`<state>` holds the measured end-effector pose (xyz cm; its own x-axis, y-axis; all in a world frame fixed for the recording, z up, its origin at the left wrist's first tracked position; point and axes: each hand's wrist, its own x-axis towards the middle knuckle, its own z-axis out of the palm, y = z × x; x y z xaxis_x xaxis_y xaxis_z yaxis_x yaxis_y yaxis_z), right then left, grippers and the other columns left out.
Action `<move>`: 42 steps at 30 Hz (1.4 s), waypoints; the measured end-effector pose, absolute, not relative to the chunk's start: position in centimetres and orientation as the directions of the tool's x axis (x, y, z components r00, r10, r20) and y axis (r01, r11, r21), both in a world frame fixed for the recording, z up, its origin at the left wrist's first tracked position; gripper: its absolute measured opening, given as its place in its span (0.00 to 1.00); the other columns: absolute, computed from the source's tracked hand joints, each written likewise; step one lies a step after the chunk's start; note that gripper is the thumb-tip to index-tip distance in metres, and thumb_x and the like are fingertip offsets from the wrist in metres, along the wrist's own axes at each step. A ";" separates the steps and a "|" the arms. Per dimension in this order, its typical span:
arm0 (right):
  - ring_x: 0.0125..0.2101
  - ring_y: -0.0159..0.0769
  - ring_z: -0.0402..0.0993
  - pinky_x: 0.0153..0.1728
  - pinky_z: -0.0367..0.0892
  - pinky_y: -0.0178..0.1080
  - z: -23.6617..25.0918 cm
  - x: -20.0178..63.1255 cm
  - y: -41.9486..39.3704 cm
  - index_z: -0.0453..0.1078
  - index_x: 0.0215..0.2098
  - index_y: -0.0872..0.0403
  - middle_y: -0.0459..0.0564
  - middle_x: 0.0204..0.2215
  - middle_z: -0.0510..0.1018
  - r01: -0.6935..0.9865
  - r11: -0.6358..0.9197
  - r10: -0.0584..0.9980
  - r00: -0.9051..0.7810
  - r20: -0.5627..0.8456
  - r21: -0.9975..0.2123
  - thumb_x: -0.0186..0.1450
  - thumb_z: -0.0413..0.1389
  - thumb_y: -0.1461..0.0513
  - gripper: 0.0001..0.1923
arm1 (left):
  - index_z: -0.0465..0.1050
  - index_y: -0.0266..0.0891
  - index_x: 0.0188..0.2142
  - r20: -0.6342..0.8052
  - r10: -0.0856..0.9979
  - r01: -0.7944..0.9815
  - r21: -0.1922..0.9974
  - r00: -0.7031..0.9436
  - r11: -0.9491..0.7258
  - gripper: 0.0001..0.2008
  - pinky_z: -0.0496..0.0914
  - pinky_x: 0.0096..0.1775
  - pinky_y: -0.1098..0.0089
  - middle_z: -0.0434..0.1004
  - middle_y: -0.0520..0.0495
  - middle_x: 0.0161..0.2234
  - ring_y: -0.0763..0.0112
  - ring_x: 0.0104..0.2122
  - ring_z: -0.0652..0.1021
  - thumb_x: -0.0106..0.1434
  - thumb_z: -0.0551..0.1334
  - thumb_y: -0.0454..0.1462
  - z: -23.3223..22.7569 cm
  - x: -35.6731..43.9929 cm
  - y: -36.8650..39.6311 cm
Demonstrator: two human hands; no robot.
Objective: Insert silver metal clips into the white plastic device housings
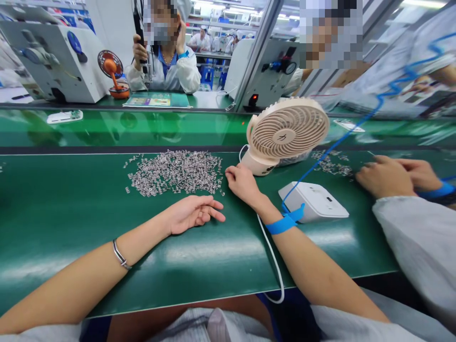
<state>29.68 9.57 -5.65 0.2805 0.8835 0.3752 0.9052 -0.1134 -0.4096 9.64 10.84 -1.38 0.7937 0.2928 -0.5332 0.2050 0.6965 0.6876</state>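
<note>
A heap of small silvery metal parts lies spread on the green bench top. My left hand rests on its side just in front of the heap, fingers loosely stretched and nothing in them. To the right of the heap, my right hand has its fingers curled together beside the base of a beige desk fan. Whatever its fingertips hold, if anything, is hidden. A blue wrist strap circles my right wrist, with a coiled blue cord running up to the right.
A white box-shaped device stands right of my right forearm, and a white cable hangs over the bench edge. Further right, a co-worker's hands are near more small parts. Behind runs a green conveyor belt carrying a white casing.
</note>
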 end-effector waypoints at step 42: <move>0.36 0.46 0.68 0.45 0.55 0.53 -3.1 33.6 -3.1 0.70 0.31 0.52 0.52 0.30 0.74 0.416 -0.486 0.377 0.893 0.245 -0.768 0.54 0.45 0.52 0.18 | 0.70 0.31 0.34 -0.449 0.429 0.222 0.848 0.783 0.482 0.13 0.62 0.23 0.82 0.76 0.42 0.29 0.84 0.19 0.69 0.63 0.50 0.37 -2.0 9.5 10.6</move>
<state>33.62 -3.11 -3.10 0.8930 0.3774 0.2453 0.4165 -0.4863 -0.7682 9.48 10.56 -1.96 0.7833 0.4295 -0.4494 0.2219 0.4821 0.8476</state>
